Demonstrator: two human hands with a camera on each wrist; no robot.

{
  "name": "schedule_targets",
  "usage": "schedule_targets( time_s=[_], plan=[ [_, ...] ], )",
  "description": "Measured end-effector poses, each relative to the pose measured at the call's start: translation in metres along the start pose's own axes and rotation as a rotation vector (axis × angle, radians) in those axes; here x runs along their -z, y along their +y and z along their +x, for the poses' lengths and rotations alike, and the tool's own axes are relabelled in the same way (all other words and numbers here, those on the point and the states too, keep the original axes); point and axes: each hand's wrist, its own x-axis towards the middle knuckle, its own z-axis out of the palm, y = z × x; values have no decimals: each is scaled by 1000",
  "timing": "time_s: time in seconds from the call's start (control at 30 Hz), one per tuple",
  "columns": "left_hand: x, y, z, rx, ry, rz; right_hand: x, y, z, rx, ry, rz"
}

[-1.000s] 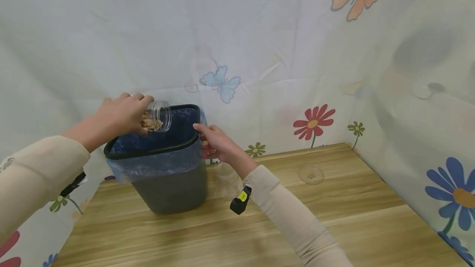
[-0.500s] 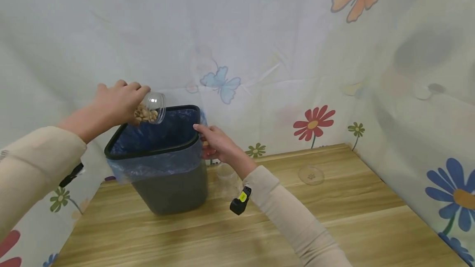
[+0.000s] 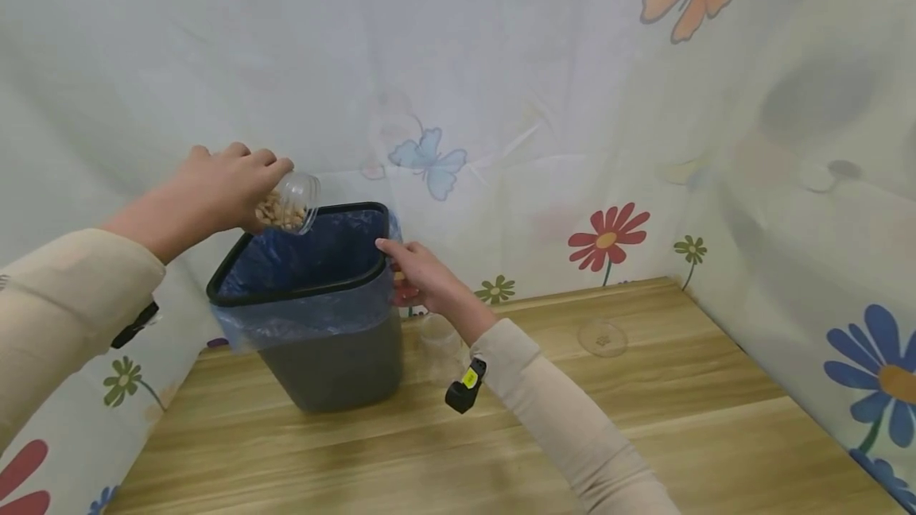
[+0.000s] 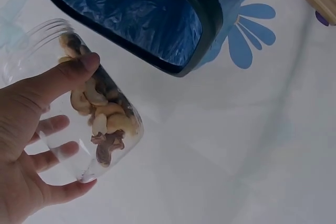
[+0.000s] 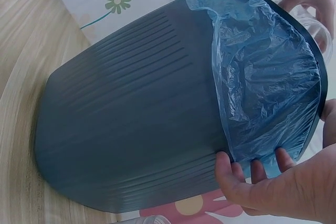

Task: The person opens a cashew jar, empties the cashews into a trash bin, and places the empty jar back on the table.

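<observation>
In the head view my left hand point(image 3: 215, 189) grips a clear plastic jar point(image 3: 304, 191), lying nearly on its side above the rear left of a grey trash bin point(image 3: 336, 368). Cashews and a few darker pieces point(image 4: 108, 111) rest along the jar's lower side, seen in the left wrist view. A blue bag point(image 5: 262, 72) lines the bin and folds over its black rim point(image 4: 123, 45). My right hand point(image 3: 429, 280) holds the bin's right side, thumb at the rim and fingers against the outer wall.
A second clear jar point(image 3: 438, 338) stands on the wooden table point(image 3: 458, 451), right of the bin and partly behind my right forearm. Farther right lies a clear round lid point(image 3: 603, 338). A patterned cloth wall point(image 3: 286, 62) rises close behind the bin.
My left hand has risen and shifted slightly left with the jar, mostly in the first half second. My right hand and the bin have stayed in place.
</observation>
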Motion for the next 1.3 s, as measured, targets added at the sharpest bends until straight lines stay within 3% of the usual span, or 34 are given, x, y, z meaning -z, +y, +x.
schedule_targets(
  time_s=[0.7,1.3],
  plan=[
    [2,2,3,35,-11,-26,1,2,1,6,-6,15],
    [4,6,8,-14,31,34,0,1,1,2,17,1]
  ],
)
